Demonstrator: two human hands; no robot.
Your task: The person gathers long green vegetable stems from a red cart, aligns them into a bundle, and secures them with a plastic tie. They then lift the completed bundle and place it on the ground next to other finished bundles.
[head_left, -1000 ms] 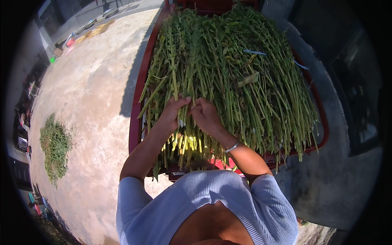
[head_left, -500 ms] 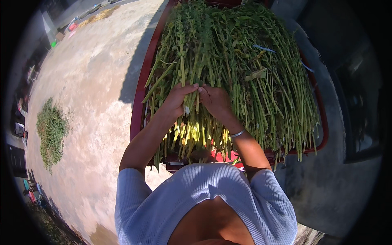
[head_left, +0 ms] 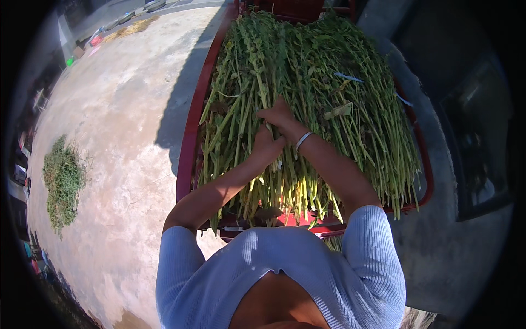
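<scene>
A thick layer of cut green plant stalks (head_left: 350, 131), leafy at the far end and bare at the near end, fills a red cart bed (head_left: 189, 131). My left hand (head_left: 267, 147) is closed round a bunch of the stalks left of the middle. Just beyond it, my right hand (head_left: 280, 117) grips the same bunch higher up, its wrist close over the left hand. Where the hands overlap, some fingers are hidden. A silver bracelet (head_left: 303, 141) circles my right wrist.
The bed's red rim (head_left: 429, 183) curves round the right side. On the sunlit concrete (head_left: 126, 164) to the left lies a small heap of green plants (head_left: 64, 183). A dark panel (head_left: 482, 142) stands to the right. A pale strip (head_left: 348, 77) lies over the stalks.
My right hand has moved farther up the stalks, ahead of the left. The left hand has shifted right and a little nearer to me, and the gripped bunch leans differently.
</scene>
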